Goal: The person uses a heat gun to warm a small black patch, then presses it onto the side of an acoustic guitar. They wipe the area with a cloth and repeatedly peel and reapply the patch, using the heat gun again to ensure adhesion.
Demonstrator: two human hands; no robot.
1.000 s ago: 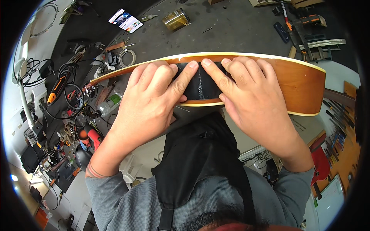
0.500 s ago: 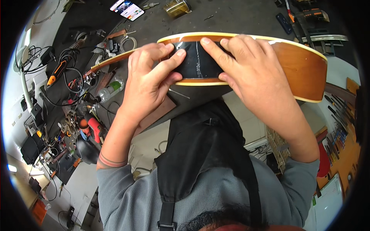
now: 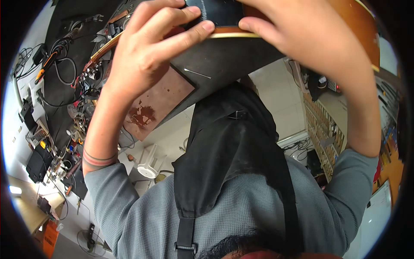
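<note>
Both hands are raised to the top of the view, forearms rising steeply from grey sleeves; the left hand (image 3: 146,56) is curled, its fingers (image 3: 189,30) bent over the pale-bound edge of an orange-brown guitar body (image 3: 362,26), fingertips pressing on a black sheet (image 3: 217,11) that lies across that edge (whether the thumb closes underneath is hidden). The left wrist is bent back a little, and thin bands (image 3: 98,157) circle the forearm just above the sleeve cuff.

The right hand (image 3: 310,39) comes in from the other side, fingers half folded and laid over the same edge, one fingertip touching the binding just beside the left hand's; its palm covers the guitar's surface, so I cannot tell how firmly it grips. The two hands sit close together, nearly meeting over the black sheet.

The guitar body runs along the upper edge, above a dark desk (image 3: 224,64) with a rust-stained brown board (image 3: 157,101) lying on it; a black apron (image 3: 233,155) hangs below. Off to the left, cables and an orange-handled tool (image 3: 47,64) clutter the surface.
</note>
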